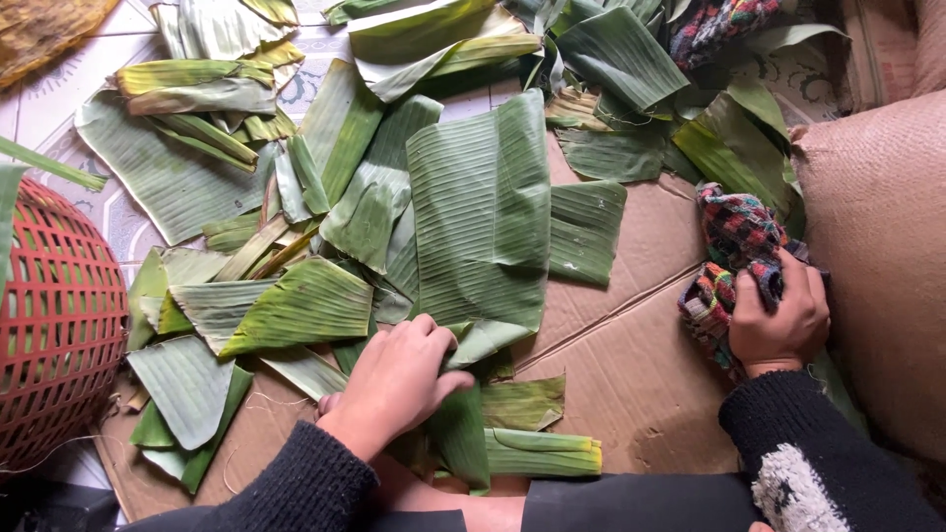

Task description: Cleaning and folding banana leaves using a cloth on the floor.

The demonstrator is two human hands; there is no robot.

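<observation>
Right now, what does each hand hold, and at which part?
The right hand grips a multicoloured cloth at its lower bunched end. The left hand lies on the near end of a large green leaf; a real grip cannot be told.

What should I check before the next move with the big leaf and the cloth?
1. Left hand on the near end of the large banana leaf: ok.
2. Leaf lying flat and open: ok, though its near corner is folded.
3. Right hand gripping the multicoloured cloth: ok.
4. Cloth touching the leaf: not ok, it is apart, over the cardboard.
5. Leaf surface clean: cannot tell.
</observation>
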